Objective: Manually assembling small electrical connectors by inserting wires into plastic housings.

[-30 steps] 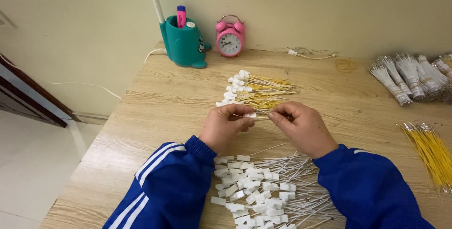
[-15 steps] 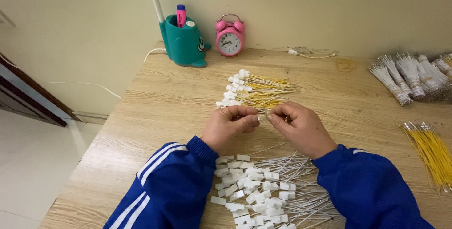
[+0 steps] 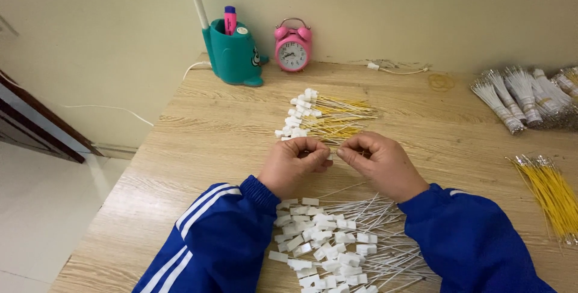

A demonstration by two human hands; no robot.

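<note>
white-tagged wires point(image 3: 337, 251) near table edge point(image 3: 114, 208) — left hand point(image 3: 295, 163), right hand point(image 3: 379, 160) pinching above.

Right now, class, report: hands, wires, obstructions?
Left hand and right hand pinch one small piece together. White-tagged wires below wrists. Yellow wires just beyond, apart.

bare table point(image 3: 198, 142) left, yellow wire pile point(image 3: 328, 118) ahead, perhaps touching fingertips
</note>
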